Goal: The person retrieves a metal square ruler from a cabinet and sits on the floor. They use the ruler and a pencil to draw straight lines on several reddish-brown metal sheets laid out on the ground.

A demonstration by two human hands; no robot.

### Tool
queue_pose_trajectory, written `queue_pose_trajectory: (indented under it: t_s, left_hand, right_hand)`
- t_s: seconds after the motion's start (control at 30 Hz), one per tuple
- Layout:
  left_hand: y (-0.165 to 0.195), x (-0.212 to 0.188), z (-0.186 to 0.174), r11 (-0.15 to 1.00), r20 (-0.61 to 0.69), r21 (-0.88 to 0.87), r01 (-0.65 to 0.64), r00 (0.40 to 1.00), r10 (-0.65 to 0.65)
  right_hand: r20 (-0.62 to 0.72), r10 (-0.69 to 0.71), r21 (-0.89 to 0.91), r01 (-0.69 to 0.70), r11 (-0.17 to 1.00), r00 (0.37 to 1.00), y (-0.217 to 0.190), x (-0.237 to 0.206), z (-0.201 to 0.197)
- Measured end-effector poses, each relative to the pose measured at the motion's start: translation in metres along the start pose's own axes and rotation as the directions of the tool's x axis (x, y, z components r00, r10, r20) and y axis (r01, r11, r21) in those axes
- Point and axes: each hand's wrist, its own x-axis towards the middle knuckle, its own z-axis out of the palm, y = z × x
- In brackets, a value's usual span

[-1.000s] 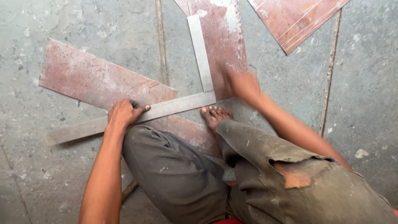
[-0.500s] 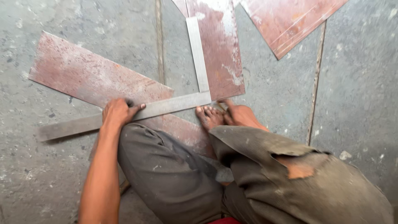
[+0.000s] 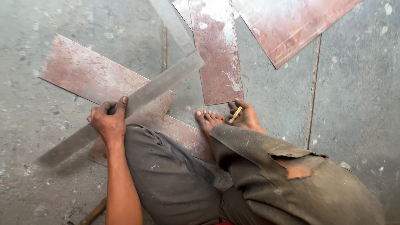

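Now: left hand (image 3: 109,121) grips square (image 3: 137,100) over sheet (image 3: 91,79) | right hand (image 3: 246,116) pinches marker (image 3: 235,114) | next, I judge: seat square squarely.

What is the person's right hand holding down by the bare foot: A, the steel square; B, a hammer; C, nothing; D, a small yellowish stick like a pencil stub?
D: the right hand pinches a small yellowish stick beside the bare foot, while the left hand grips the steel square.
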Motion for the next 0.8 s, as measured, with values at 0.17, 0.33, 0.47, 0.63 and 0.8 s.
queue_pose_trajectory:
  t_s: [0.17,0.33,0.47,0.63,0.8]
  left_hand:
    - [-0.015,0.006,-0.004,0.999,-0.131,-0.028,0.039,0.990,-0.043]
    - [-0.026,0.002,-0.002,0.994,-0.328,-0.037,0.105,0.938,-0.112]
    - [-0.024,0.005,0.004,0.968,-0.417,-0.219,0.121,0.885,-0.205]
    - [-0.020,0.006,0.010,0.963,-0.480,-0.263,0.061,0.858,-0.186]
    - [-0.013,0.005,0.012,0.972,-0.290,-0.220,0.080,0.946,-0.144]
  right_hand:
    - [0.060,-0.269,0.002,0.269,0.963,0.961,-0.019,0.007,0.033]
    - [0.434,-0.604,-0.406,0.744,0.531,0.669,-0.109,-0.021,0.038]
    - [0.567,-0.379,-0.453,0.661,0.598,0.731,-0.188,-0.028,0.047]
    - [0.371,-0.520,-0.740,0.583,0.335,0.769,-0.186,0.030,0.076]
    - [0.541,-0.612,-0.776,0.623,-0.099,0.577,-0.137,0.058,0.082]
